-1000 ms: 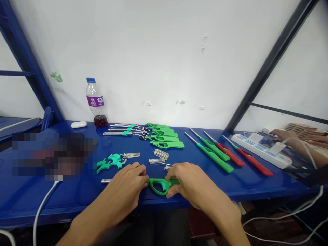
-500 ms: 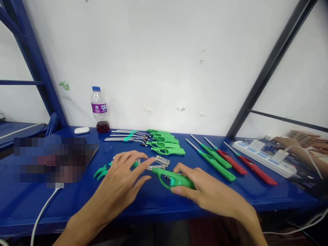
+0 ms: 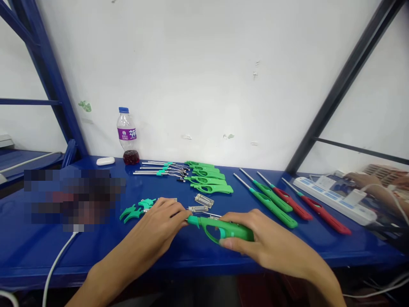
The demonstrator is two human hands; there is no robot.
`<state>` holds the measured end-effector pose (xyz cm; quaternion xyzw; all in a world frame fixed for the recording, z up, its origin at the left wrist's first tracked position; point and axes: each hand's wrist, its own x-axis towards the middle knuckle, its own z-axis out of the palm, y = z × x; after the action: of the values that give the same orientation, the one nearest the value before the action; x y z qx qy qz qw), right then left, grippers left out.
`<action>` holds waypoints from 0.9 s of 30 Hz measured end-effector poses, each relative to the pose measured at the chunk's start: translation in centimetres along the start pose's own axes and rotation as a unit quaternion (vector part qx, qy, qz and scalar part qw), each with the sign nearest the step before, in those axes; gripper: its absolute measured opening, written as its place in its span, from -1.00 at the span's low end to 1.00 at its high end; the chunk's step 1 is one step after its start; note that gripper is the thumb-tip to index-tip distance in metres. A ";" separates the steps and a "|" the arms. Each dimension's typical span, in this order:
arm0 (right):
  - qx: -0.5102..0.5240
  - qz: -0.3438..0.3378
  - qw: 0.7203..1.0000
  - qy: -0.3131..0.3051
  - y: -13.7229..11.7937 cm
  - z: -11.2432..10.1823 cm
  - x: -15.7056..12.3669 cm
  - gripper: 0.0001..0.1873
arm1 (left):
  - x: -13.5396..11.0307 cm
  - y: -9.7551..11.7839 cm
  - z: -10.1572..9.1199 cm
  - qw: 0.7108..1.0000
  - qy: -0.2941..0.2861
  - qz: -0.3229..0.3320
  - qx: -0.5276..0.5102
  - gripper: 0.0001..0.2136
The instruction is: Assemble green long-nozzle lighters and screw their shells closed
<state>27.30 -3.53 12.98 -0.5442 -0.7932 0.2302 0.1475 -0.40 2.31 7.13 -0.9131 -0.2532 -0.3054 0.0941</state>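
My right hand (image 3: 258, 238) is closed around the body of a green utility lighter (image 3: 239, 230), which points left. Its finger loop and teal trigger show between the hands. At the lighter's front end, by a teal collar (image 3: 193, 220), my left hand (image 3: 162, 224) pinches; its fingers hide what lies beyond. Just behind the lighter are several clear fuel tanks (image 3: 203, 200) and a thin metal rod. Several teal trigger pieces (image 3: 132, 213) rest beside my left hand. Farther back lie metal nozzle tubes (image 3: 148, 173) with wires and several green lighter housings (image 3: 212, 188).
Green lighters (image 3: 271, 207) and red lighters (image 3: 322, 213) with nozzles lie at right, before a white power strip (image 3: 334, 200). A drink bottle (image 3: 128, 138) and white case (image 3: 105, 161) stand near the wall. A blurred patch with a white cable (image 3: 56, 260) is at left. Another person's arm (image 3: 380, 192) shows far right.
My left hand has gone from spread fingers to a pinch on the lighter's front end, where a teal collar now shows. The view has shifted slightly.
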 end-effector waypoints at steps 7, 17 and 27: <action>-0.017 0.005 1.000 0.014 -0.7 -0.5 -0.7 -0.56 | -0.7 0.5 0.1 0.997 -0.030 -0.048 -0.056 -0.78; 0.031 0.019 0.999 0.023 -1.8 0.4 0.7 -0.52 | -0.1 1.7 -0.2 0.994 0.100 -0.005 0.037 -0.82; 0.166 0.083 0.982 -0.036 -1.9 0.6 1.0 -0.54 | -0.3 1.7 0.0 0.986 0.160 0.006 0.035 -0.84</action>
<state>25.12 -3.24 13.47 -0.5676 -0.7006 0.3897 0.1871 0.26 0.73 6.95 -0.8501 -0.2399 -0.4379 0.1671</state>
